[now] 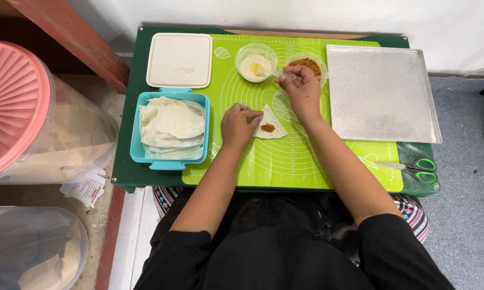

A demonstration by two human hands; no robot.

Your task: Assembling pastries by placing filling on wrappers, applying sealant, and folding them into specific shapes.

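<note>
My left hand presses on the corner of a folded wrapper with brown filling on it, fingers curled together. My right hand pinches a small spoon, just above the wrapper, between the cream bowl and the filling bowl. Left of my left hand is a blue box of wrappers, with a white lid behind it. A paper label lies on the floor.

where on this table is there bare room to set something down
The metal tray at the right is bare. So is the near strip of the green mat, between the blue wrapper box and scissors. It is crowded around both bowls and the wrapper under the hands.
</note>
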